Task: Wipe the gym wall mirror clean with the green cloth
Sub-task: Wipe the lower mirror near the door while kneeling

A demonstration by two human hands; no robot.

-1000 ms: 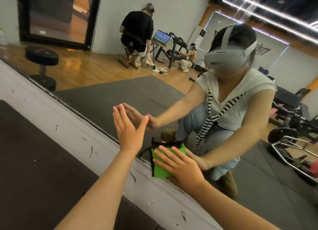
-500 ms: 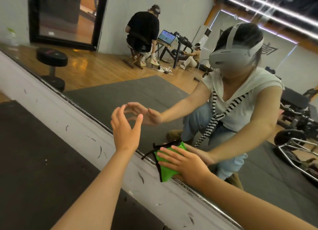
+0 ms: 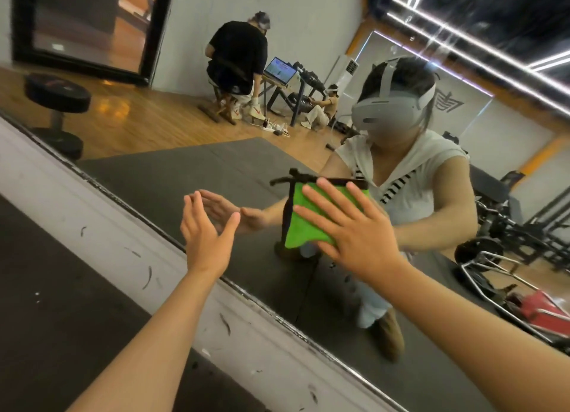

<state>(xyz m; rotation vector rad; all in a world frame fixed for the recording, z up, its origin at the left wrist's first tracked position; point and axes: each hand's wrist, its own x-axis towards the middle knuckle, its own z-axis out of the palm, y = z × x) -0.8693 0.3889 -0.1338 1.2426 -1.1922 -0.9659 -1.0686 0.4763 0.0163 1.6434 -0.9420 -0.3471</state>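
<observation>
- Foreground: your two bare forearms reach over the dark floor mat (image 3: 46, 303) and the scuffed white base strip (image 3: 108, 226) under the mirror. A low stroke that runs onto this strip may load the cloth with grime and carry it back onto the glass.
- Left hand (image 3: 206, 235): fingers straight and loosely spread, holding nothing, palm turned toward the glass. Whether the fingertips touch the glass cannot be told. If you brace here, bare skin is likely to print an area meant to be clean.
- Right hand (image 3: 357, 235): flat, fingers fanned, pressing the green cloth (image 3: 300, 234) against the gym wall mirror (image 3: 172, 177), a little above its lower edge. Nothing pinches the cloth, so pressure alone holds it. Ease off mid-stroke and it probably slides or drops.
- Fingertips (image 3: 322, 184) of that hand reach the cloth's upper edge at its black trim (image 3: 336, 181). If they overrun it, skin drags on the glass and streaks it.
- A black loop end (image 3: 277, 181) juts from the cloth's upper left corner. Folded under, it could lift the cloth and leave an unwiped line.
- Far field: pale specks (image 3: 410, 38) sit high on the glass, well apart from the cloth. Your reflection shows you crouched. Stretching for them from there may tip your weight onto the mirror.
</observation>
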